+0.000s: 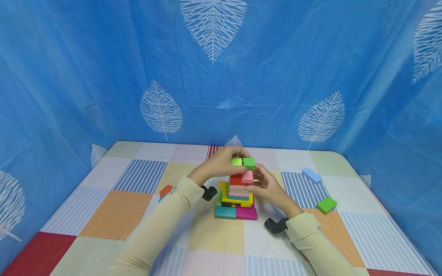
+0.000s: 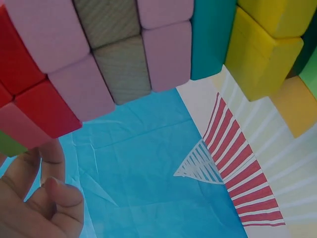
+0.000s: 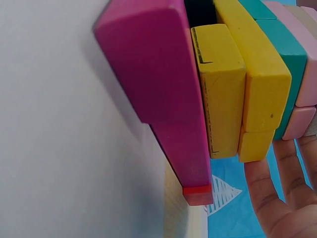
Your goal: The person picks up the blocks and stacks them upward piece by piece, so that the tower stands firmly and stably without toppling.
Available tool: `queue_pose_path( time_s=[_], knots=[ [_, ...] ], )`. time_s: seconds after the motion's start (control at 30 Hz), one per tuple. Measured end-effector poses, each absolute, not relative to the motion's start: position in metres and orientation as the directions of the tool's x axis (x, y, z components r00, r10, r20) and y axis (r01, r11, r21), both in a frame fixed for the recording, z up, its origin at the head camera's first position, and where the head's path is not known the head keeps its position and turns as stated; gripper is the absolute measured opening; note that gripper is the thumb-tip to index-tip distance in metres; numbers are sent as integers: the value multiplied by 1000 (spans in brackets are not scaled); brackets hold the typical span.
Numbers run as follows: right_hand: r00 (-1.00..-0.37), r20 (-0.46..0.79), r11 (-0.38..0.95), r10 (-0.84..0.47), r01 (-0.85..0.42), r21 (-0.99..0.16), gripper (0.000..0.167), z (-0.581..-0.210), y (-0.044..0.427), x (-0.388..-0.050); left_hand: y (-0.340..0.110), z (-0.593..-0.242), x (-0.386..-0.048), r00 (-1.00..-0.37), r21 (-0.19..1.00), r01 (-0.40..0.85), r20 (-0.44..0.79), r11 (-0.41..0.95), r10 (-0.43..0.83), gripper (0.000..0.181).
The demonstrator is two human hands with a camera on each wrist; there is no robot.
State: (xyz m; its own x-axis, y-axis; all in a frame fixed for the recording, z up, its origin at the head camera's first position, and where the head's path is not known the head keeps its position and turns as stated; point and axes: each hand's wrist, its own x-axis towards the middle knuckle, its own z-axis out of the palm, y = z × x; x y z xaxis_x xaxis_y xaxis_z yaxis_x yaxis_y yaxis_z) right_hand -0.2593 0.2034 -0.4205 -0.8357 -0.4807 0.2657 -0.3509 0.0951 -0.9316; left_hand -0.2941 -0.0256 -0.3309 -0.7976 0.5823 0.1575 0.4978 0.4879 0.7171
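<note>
A stacked tower of coloured wooden blocks stands mid-table, with teal and magenta blocks at its base, yellow, teal, pink and red layers above. At the top my left hand pinches a green block, thumb in front and fingers behind. Beside it lies a lighter green block. My right hand is at the tower's right side, its thumb near the pink layers. In the right wrist view, the extended fingers reach the tower's side. Below the green block, a pink block sits on the red layer.
To the right lie a light blue block and a green block. An orange-red block is partly hidden by my left sleeve. Black wrist mounts sit near both wrists. A blue leaf-patterned curtain surrounds the patchwork-covered table.
</note>
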Motion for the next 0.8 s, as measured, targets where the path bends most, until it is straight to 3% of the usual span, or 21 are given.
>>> queue_pose_path(
  time_s=[0.3,0.57,0.8],
  knots=[
    [-844,257,92,-470,-336,-937,65,-418,204,-261,-27,-330,-296,-799,721,494,157,485,581,33],
    [-843,254,91,-475,-334,-938,67,-417,203,-261,-41,-328,-297,-791,729,486,131,482,598,48],
    [-864,216,122,-454,-301,-946,68,-416,203,-256,-48,-331,-295,-821,730,456,125,509,557,40]
  ],
)
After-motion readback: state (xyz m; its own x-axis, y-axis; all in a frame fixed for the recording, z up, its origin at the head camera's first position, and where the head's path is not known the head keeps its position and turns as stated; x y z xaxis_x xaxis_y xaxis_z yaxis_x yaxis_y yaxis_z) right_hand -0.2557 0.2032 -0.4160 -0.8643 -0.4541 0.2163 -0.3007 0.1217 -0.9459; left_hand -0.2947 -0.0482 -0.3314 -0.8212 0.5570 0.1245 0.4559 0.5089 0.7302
